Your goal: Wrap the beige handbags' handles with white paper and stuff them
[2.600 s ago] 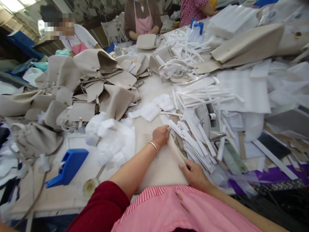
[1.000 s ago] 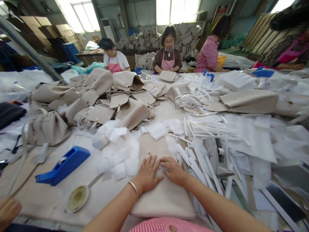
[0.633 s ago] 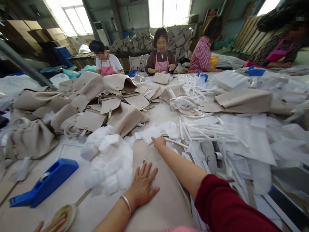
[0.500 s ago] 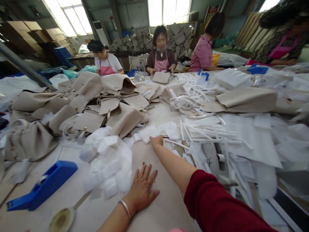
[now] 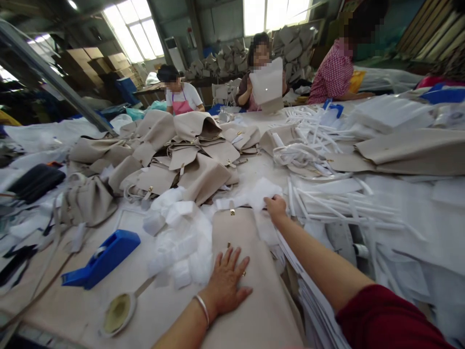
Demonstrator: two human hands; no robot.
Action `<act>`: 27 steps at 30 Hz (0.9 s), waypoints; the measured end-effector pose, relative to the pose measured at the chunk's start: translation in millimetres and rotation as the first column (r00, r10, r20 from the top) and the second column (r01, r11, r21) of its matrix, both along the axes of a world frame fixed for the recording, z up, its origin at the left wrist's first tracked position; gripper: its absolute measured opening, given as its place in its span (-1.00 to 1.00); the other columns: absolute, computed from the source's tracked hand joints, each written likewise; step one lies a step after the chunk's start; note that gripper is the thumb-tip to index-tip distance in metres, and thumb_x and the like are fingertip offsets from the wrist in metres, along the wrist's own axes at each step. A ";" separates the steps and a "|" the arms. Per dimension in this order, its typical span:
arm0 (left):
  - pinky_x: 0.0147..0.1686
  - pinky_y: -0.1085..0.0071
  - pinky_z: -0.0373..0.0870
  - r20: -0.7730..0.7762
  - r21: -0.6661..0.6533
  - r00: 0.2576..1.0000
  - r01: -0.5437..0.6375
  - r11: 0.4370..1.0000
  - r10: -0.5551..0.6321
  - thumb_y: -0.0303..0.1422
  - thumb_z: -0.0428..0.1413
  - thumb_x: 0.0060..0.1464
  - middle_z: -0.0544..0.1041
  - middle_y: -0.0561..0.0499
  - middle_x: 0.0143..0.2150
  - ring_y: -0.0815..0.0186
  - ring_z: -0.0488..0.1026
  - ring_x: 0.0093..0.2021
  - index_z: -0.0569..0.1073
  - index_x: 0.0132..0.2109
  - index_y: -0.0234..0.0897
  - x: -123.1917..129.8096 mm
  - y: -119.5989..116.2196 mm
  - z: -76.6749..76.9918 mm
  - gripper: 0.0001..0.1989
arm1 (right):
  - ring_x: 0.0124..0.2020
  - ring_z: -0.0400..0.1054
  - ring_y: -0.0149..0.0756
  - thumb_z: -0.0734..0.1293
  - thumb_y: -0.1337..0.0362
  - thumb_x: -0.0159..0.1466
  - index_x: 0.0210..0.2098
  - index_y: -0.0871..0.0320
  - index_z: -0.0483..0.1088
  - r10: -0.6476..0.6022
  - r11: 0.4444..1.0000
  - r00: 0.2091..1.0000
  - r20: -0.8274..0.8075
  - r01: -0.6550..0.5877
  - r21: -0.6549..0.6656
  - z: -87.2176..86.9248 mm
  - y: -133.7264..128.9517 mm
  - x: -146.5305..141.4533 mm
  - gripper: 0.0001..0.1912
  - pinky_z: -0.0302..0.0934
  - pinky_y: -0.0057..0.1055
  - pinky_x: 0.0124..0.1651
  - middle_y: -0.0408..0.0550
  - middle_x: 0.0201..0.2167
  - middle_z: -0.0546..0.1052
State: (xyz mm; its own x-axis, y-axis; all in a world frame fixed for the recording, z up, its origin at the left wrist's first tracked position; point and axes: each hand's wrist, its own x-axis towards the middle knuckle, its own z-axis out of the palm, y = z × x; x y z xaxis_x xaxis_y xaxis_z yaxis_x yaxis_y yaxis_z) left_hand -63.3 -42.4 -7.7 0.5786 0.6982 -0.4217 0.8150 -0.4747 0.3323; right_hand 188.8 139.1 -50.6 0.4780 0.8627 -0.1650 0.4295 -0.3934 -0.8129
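Note:
My left hand (image 5: pixel 230 281) lies flat with fingers spread on a beige bag (image 5: pixel 238 232), which lies flat in front of me. Gold metal fittings (image 5: pixel 232 212) show at the bag's far end and just beyond my fingertips. My right hand (image 5: pixel 278 208) is closed, pinching the edge of a thin white foam sheet (image 5: pixel 264 190) past the far right corner of the bag. A loose heap of small white foam pieces (image 5: pixel 179 237) sits left of the bag.
A blue tape dispenser (image 5: pixel 103 259) and a tape roll (image 5: pixel 119 312) lie at left. Beige bags (image 5: pixel 196 126) are piled ahead. White strips (image 5: pixel 327 203) and foam sheets (image 5: pixel 428 203) cover the right side. Across the table a co-worker holds up a beige bag (image 5: pixel 269 85); others stand nearby.
The view has swung left. My right hand has drawn the white foam sheet rightward, and the gold clasp at the bag's far end now shows. A co-worker opposite has raised a bag.

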 end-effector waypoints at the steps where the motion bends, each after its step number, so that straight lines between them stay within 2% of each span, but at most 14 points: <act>1: 0.31 -0.20 -0.28 -0.003 0.005 1.000 0.004 1.000 -0.004 0.08 0.03 0.10 -0.24 -0.09 0.48 -0.10 -0.31 0.44 -0.10 0.42 0.05 0.1 0.0 -1.5 -0.17 | -0.22 0.43 -0.13 0.26 0.26 0.20 -0.18 0.32 0.49 -0.013 1.000 0.999 0.037 0.013 -0.019 1.6 -7.8 18.7 -0.70 0.28 -0.35 -0.23 0.14 -0.27 0.56; 5: 0.32 -0.18 -0.27 -0.038 0.033 0.999 0.013 0.999 -0.012 0.08 -0.01 0.13 -0.23 -0.07 0.48 -0.08 -0.32 0.44 -0.11 0.42 0.05 2.2 0.1 -6.2 -0.20 | -0.18 0.44 -0.06 0.33 0.36 0.06 -0.18 0.32 0.49 -0.041 0.988 0.988 0.148 0.062 -0.143 7.0 -46.3 71.0 -0.68 0.28 -0.31 -0.14 0.17 -0.29 0.56; 7: 0.32 -0.17 -0.27 -0.061 0.039 0.998 0.023 0.999 -0.020 0.10 -0.05 0.15 -0.21 -0.09 0.48 -0.08 -0.31 0.44 -0.09 0.42 0.02 4.3 -0.9 -5.6 -0.21 | -0.05 0.41 0.02 0.33 0.35 0.09 0.00 0.38 0.40 -0.085 0.977 0.978 0.189 0.119 -0.178 13.6 -65.3 77.9 -0.53 0.27 -0.24 -0.02 0.29 -0.12 0.51; 9: 0.31 -0.17 -0.27 -0.074 0.043 0.997 0.041 0.998 -0.038 0.12 -0.08 0.15 -0.19 -0.12 0.48 -0.08 -0.31 0.44 -0.09 0.42 -0.01 6.5 -3.1 -3.5 -0.21 | 0.16 0.25 0.10 0.31 0.28 0.15 0.21 0.43 0.19 -0.114 0.978 0.958 0.261 0.154 -0.139 24.5 -83.9 70.9 -0.34 0.18 -0.14 0.14 0.43 0.14 0.31; 11: 0.31 -0.16 -0.26 -0.079 0.051 0.995 0.057 0.997 -0.053 0.13 -0.08 0.15 -0.19 -0.12 0.48 -0.08 -0.30 0.44 -0.10 0.42 -0.03 8.1 -5.7 -1.7 -0.20 | 0.29 0.05 0.15 0.31 0.23 0.19 0.28 0.42 0.08 -0.032 0.999 0.930 0.366 0.041 -0.017 37.8 -105.5 50.5 -0.26 0.04 -0.05 0.26 0.44 0.30 0.10; 12: 0.31 -0.16 -0.26 -0.080 0.055 0.995 0.061 0.997 -0.057 0.13 -0.09 0.14 -0.19 -0.13 0.48 -0.07 -0.30 0.44 -0.10 0.42 -0.03 8.5 -6.9 -1.2 -0.19 | 0.32 0.00 0.13 0.30 0.22 0.21 0.27 0.39 0.12 0.075 0.993 0.905 0.418 -0.104 0.048 44.0 -118.7 36.0 -0.30 -0.01 -0.03 0.29 0.39 0.32 0.08; 13: 0.31 -0.16 -0.25 -0.080 0.063 0.995 0.061 0.996 -0.056 0.14 -0.10 0.14 -0.19 -0.13 0.48 -0.07 -0.30 0.44 -0.10 0.43 -0.05 8.8 -8.0 -1.3 -0.19 | 0.32 0.01 0.09 0.28 0.21 0.24 0.24 0.34 0.19 0.219 0.953 0.862 0.457 -0.290 0.091 48.7 -133.9 19.5 -0.38 -0.04 -0.03 0.31 0.33 0.32 0.12; 14: 0.31 -0.15 -0.24 -0.081 0.072 0.995 0.059 0.996 -0.053 0.14 -0.11 0.15 -0.18 -0.13 0.48 -0.07 -0.30 0.45 -0.10 0.43 -0.07 8.8 -9.0 -1.7 -0.18 | 0.31 0.06 0.02 0.24 0.20 0.28 0.22 0.29 0.25 0.400 0.863 0.788 0.468 -0.496 0.098 51.3 -150.6 2.0 -0.45 -0.05 -0.06 0.32 0.27 0.29 0.20; 15: 0.32 -0.13 -0.23 -0.082 0.081 0.995 0.057 0.995 -0.050 0.14 -0.13 0.15 -0.18 -0.14 0.48 -0.05 -0.30 0.45 -0.11 0.43 -0.11 8.5 -9.8 -2.7 -0.18 | 0.30 0.09 -0.05 0.20 0.17 0.31 0.23 0.26 0.26 0.568 0.740 0.684 0.458 -0.668 0.081 51.4 -168.1 -15.3 -0.46 -0.05 -0.12 0.33 0.20 0.28 0.25; 16: 0.32 -0.10 -0.22 -0.087 0.090 0.995 0.056 0.994 -0.048 0.14 -0.14 0.15 -0.18 -0.15 0.48 -0.04 -0.30 0.45 -0.11 0.43 -0.17 7.8 -10.7 -3.9 -0.16 | 0.31 0.07 -0.06 0.21 0.13 0.31 0.26 0.24 0.24 0.688 0.623 0.572 0.447 -0.781 0.039 48.9 -185.4 -31.2 -0.43 -0.07 -0.14 0.34 0.17 0.30 0.23; 17: 0.33 -0.07 -0.22 -0.097 0.100 0.994 0.053 0.994 -0.043 0.14 -0.15 0.15 -0.18 -0.18 0.47 -0.02 -0.30 0.45 -0.11 0.43 -0.24 6.7 -11.5 -5.4 -0.14 | 0.33 0.04 -0.01 0.23 0.07 0.29 0.28 0.25 0.21 0.763 0.542 0.481 0.433 -0.840 -0.021 44.3 -201.1 -44.7 -0.36 -0.12 -0.10 0.35 0.19 0.31 0.22; 19: 0.34 0.00 -0.22 -0.126 0.125 0.992 0.040 0.991 -0.024 0.15 -0.14 0.13 -0.18 -0.24 0.47 0.01 -0.30 0.45 -0.10 0.42 -0.38 2.7 -13.3 -7.8 -0.08 | 0.37 -0.06 0.09 0.24 -0.04 0.26 0.31 0.30 0.17 0.814 0.491 0.400 0.420 -0.861 -0.131 31.8 -224.6 -62.1 -0.24 -0.24 0.00 0.37 0.25 0.35 0.13; 22: 0.35 0.07 -0.19 -0.180 0.161 0.983 -0.006 0.987 0.035 0.15 -0.11 0.12 -0.17 -0.33 0.46 0.01 -0.25 0.45 -0.07 0.40 -0.49 -5.6 -16.5 -4.8 -0.05 | 0.40 -0.20 0.18 0.24 -0.11 0.24 0.32 0.19 0.18 0.827 0.482 0.367 0.427 -0.853 -0.200 18.7 -236.7 -66.2 -0.23 -0.36 0.09 0.35 0.21 0.40 0.02; 27: 0.32 -0.07 -0.19 -0.307 0.179 0.943 -0.076 0.981 0.130 -0.01 0.05 0.09 0.04 -0.36 0.40 -0.11 -0.14 0.42 0.15 0.33 -0.46 3.3 -19.7 25.2 -0.19 | 0.40 -0.20 0.21 0.23 -0.15 0.24 0.30 -0.05 0.22 0.852 0.435 0.327 0.409 -0.877 -0.205 19.3 -228.1 -60.0 -0.31 -0.38 0.15 0.33 0.07 0.40 0.05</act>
